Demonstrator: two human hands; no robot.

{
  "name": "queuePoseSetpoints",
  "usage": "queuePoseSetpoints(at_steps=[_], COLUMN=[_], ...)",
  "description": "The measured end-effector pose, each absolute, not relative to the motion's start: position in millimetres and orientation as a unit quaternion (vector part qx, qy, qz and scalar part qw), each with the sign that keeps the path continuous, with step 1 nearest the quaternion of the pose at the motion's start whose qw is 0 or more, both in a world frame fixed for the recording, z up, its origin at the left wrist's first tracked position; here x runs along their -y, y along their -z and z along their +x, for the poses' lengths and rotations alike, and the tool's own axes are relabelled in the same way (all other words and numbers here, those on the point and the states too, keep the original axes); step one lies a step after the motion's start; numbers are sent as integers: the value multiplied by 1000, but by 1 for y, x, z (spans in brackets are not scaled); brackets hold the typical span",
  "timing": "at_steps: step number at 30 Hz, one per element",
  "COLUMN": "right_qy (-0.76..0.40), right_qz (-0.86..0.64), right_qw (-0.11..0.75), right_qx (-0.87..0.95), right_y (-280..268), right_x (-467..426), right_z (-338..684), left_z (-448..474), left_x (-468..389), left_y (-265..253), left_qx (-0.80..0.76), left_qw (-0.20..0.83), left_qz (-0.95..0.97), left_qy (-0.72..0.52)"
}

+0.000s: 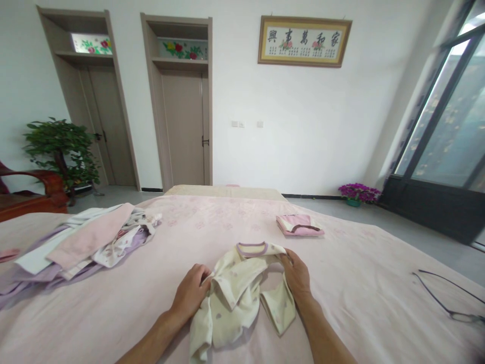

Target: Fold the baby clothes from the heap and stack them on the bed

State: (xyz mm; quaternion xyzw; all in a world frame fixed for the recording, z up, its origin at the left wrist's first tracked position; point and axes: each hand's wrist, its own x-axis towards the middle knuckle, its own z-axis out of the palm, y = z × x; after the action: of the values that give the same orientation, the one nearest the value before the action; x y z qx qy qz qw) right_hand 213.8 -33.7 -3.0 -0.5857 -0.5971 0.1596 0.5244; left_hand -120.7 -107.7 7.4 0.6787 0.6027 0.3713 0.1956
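Item in hand: a small cream garment [227, 313] with grey spots and lavender neck trim [252, 256], lying on the pink cover [348, 303] directly before the person, neckline pointing away.

Hands: left hand [193, 285] has thumb and fingers curled together on the garment's left edge, just below the shoulder. Right hand [296, 273] pinches the opposite shoulder. Neither is spread.

Handling (judged): light, soft, limp, with no stiffness of its own; should crease and slump wherever unsupported. Low risk of breakage, little tendency to slip. Best taken by both shoulder seams, thumb over fingers, keeping slight tension between; the rumpled front and the sleeve [278, 308] by the right forearm would want smoothing with a flat palm.

Surface: the cover is faintly creased; whether a bed or a table lies beneath cannot be told from this angle. On it: loose clothes pile [91, 240] to the left, folded pink bundle [300, 226] beyond the right hand, eyeglasses [462, 317] at far right.

Room: white wall, framed calligraphy [305, 41], two brown doors, leafy plant [62, 146] near a wooden armchair [41, 187], purple flowers [359, 193] by the dark-framed glazing at right.
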Motion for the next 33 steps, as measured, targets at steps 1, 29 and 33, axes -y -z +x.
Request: queuePoseSetpoints(at_steps=[1, 29, 33], right_qy=[-170, -471, -501], right_qz=[-587, -387, -394], right_qw=[529, 568, 502], right_qx=[589, 553, 585], right_y=[2, -209, -227], right_x=[35, 104, 87], right_z=[213, 227, 222], left_z=[-121, -227, -247], left_x=[107, 192, 178], left_y=[-7, -226, -235], left_qx=[-588, -357, -520], left_qw=[231, 457, 350], left_qz=[659, 479, 467], left_qy=[-409, -659, -624])
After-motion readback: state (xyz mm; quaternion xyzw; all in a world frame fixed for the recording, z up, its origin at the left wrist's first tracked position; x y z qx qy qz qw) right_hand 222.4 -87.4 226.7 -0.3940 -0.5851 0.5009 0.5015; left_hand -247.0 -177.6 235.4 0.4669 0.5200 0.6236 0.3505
